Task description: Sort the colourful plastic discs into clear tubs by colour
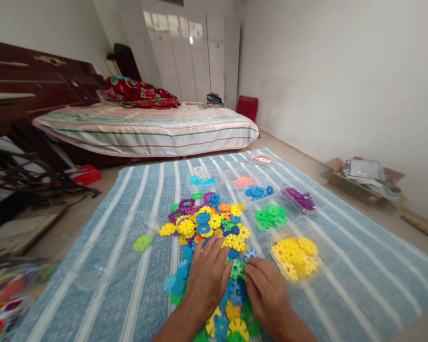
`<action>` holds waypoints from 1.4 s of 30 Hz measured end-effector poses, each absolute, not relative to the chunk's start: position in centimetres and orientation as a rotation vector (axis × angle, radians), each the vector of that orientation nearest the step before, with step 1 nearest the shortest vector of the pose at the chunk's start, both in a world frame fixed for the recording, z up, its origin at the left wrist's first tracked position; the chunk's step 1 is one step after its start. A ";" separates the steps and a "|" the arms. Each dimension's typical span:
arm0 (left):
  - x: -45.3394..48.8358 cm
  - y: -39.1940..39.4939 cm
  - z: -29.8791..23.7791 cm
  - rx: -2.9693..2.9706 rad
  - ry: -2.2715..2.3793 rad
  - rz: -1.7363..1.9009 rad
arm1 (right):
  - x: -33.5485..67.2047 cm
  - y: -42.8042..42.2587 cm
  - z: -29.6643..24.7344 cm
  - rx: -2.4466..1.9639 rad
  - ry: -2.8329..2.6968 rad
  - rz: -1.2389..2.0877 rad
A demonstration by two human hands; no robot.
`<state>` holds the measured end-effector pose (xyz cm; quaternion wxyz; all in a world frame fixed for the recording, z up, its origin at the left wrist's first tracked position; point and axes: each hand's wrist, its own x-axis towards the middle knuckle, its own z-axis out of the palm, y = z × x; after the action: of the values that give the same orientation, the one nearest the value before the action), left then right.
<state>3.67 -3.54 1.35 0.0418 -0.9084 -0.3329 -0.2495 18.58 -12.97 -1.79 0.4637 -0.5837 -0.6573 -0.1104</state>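
A heap of notched plastic flower discs (pixel 185 227) in yellow, blue, purple, orange and green spreads across the striped cloth. My left hand (pixel 209 273) lies over the heap, fingers stretched forward and resting on the discs. A green notched disc (pixel 237 269) shows between my two hands. At its right edge, my right hand (pixel 267 294) has curled fingers closed on it; the fingertips are partly hidden. Beside those fingers is a blue disc (pixel 251 255). Beneath and between my wrists lie more blue, yellow and green discs (pixel 233 309).
Clear boxes to the right hold yellow discs (pixel 296 256), green discs (pixel 271 217), purple discs (pixel 299 198) and blue discs (pixel 258 192). Farther back are boxes with orange discs (pixel 244 181) and light blue discs (pixel 203 181). A lime disc (pixel 142 243) lies left on clear plastic.
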 end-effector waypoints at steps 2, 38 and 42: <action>3.7 -3.5 1.2 -2.787 -1.084 -0.711 | 18.9 -13.0 -2.2 -1.468 -1.614 -0.283; 4.2 -3.8 1.5 -2.704 -1.251 -0.539 | 18.6 -12.5 -2.0 -1.543 -1.670 -0.248; 4.2 -3.9 2.0 -2.756 -1.251 -0.490 | 18.7 -12.5 -2.3 -1.529 -1.658 -0.262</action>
<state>4.20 -3.91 2.04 0.0379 -0.8983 -0.4076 -0.1598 18.66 -12.51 -2.29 0.4218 -0.6106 -0.6620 -0.1047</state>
